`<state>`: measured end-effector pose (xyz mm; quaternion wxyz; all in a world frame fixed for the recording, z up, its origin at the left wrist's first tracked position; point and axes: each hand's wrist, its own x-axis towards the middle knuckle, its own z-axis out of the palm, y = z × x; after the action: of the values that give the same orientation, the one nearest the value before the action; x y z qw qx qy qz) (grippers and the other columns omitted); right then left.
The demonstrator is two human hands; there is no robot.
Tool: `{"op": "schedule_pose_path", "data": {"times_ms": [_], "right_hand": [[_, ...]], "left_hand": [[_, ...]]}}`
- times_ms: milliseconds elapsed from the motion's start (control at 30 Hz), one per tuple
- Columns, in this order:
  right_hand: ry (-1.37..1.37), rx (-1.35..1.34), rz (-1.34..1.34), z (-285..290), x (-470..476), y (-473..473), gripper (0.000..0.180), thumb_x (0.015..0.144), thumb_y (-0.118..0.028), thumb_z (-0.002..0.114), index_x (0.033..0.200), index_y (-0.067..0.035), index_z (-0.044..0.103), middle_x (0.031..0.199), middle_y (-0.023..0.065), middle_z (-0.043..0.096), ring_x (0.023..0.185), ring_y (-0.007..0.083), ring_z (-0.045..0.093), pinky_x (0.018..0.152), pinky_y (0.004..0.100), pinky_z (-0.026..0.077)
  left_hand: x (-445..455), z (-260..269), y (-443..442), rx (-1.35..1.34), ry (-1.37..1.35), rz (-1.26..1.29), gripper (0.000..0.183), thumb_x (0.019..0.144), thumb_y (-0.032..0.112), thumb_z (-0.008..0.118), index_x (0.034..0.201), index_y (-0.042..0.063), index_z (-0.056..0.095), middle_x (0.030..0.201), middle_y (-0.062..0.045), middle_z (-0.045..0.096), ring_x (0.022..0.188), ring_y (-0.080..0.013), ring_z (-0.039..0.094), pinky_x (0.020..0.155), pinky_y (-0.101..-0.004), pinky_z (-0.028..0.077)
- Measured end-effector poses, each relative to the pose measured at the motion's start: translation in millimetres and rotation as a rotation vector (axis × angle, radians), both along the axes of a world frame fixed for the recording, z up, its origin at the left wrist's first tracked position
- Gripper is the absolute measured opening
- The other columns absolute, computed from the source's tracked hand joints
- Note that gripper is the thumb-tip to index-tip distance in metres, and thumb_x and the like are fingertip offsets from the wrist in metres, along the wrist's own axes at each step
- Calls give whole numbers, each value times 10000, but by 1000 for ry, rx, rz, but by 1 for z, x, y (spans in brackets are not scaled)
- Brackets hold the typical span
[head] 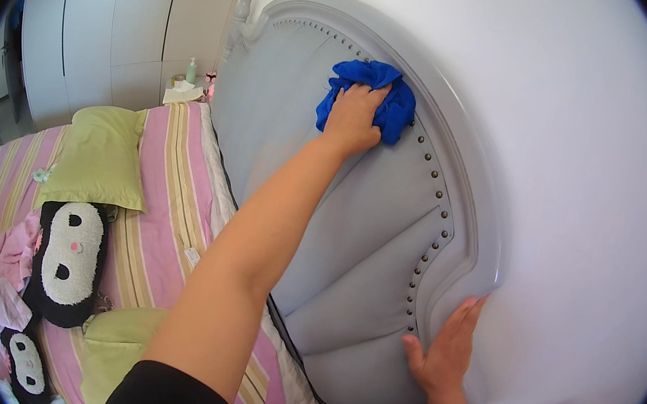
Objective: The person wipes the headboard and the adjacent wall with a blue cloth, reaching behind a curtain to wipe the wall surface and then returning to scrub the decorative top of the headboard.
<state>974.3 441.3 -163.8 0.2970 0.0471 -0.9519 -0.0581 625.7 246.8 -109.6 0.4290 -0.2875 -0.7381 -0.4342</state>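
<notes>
My left hand presses a crumpled blue cloth against the grey padded headboard, close to its upper curved edge. The cloth bunches around my fingers and covers some of the round metal studs. Lower down, my right hand lies on the headboard's moulded frame, where the frame curves inward. Its thumb is spread from the fingers and it holds nothing. Seams run across the padding between the two hands.
A bed with a striped pink and yellow sheet lies to the left. On it are a green pillow, black-and-white plush cushions and pink fabric. Beyond stand a pump bottle and pale wardrobes. A white wall rises behind the headboard.
</notes>
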Motion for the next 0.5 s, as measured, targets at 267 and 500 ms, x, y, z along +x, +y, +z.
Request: {"op": "schedule_pose_path", "data": {"times_ms": [267, 500], "right_hand": [[-16, -59, 24, 3, 2, 0, 1055, 835, -515, 641, 1500, 45, 44, 1485, 428, 54, 1358, 583, 192, 1076, 533, 317], [87, -75, 102, 6, 2, 3, 1009, 826, -453, 669, 1502, 31, 97, 1486, 409, 100, 1362, 564, 204, 1084, 531, 300]], "left_hand": [[33, -66, -39, -211, -188, -122, 547, 662, 6, 642, 1194, 132, 636, 1084, -94, 631, 1090, -303, 565, 889, -409, 480], [145, -89, -102, 672, -1087, -1241, 475, 801, 87, 625, 1270, 42, 565, 1196, -158, 625, 1043, -282, 641, 913, -416, 532]]}}
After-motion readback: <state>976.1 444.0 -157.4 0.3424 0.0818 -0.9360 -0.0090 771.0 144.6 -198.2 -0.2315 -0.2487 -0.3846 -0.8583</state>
